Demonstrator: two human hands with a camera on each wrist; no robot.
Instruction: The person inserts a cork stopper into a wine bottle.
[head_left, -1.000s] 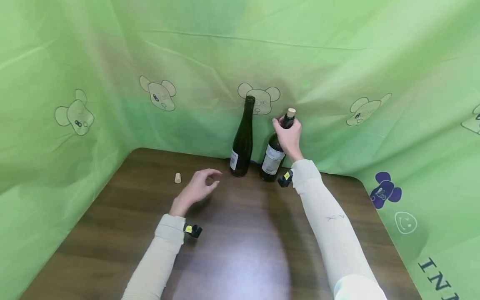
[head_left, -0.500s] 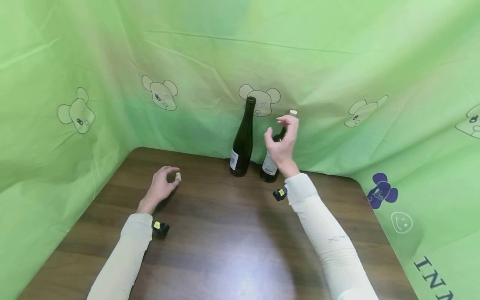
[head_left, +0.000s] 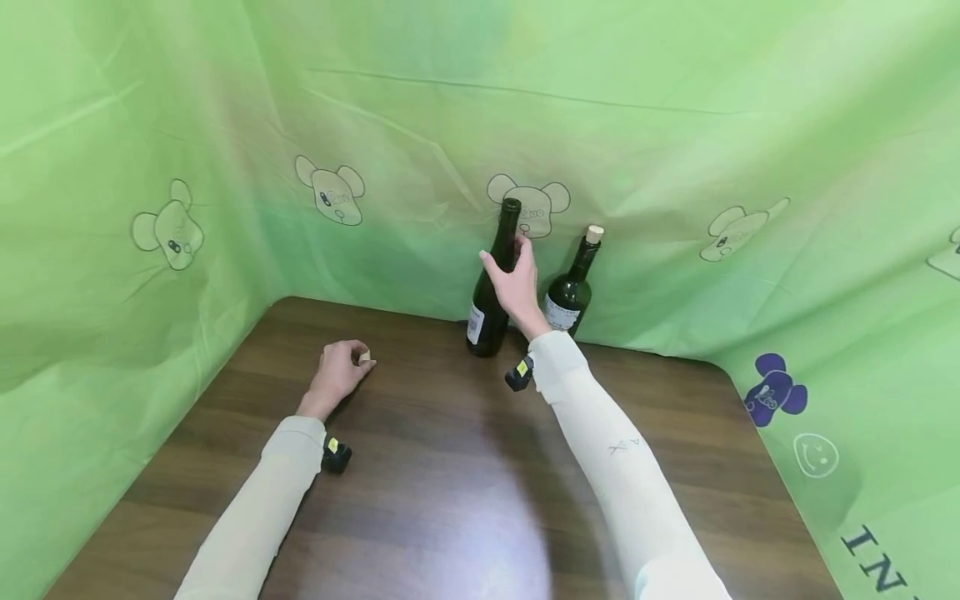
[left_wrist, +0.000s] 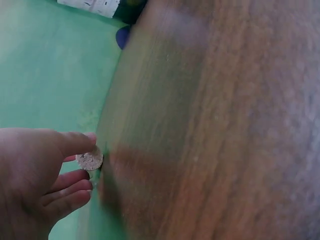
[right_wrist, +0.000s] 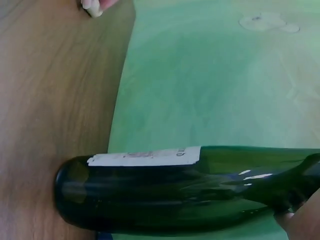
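Note:
My left hand pinches a small pale cork between thumb and fingers, low over the left part of the table. A tall dark green wine bottle with a white label stands upright at the back, its mouth uncorked. Around its upper body, below the neck, my right hand has its thumb on one side and fingers on the other. To the right of it stands a second wine bottle, partly behind my right hand and sleeve. A cork sits in that bottle's mouth.
The brown wooden table ends at a back edge right behind the bottles. Green cloth printed with cartoon mouse heads hangs close behind and along both sides.
My right hand has left the corked bottle and moved left to the uncorked one. My left hand has moved left to the loose cork and now pinches it.

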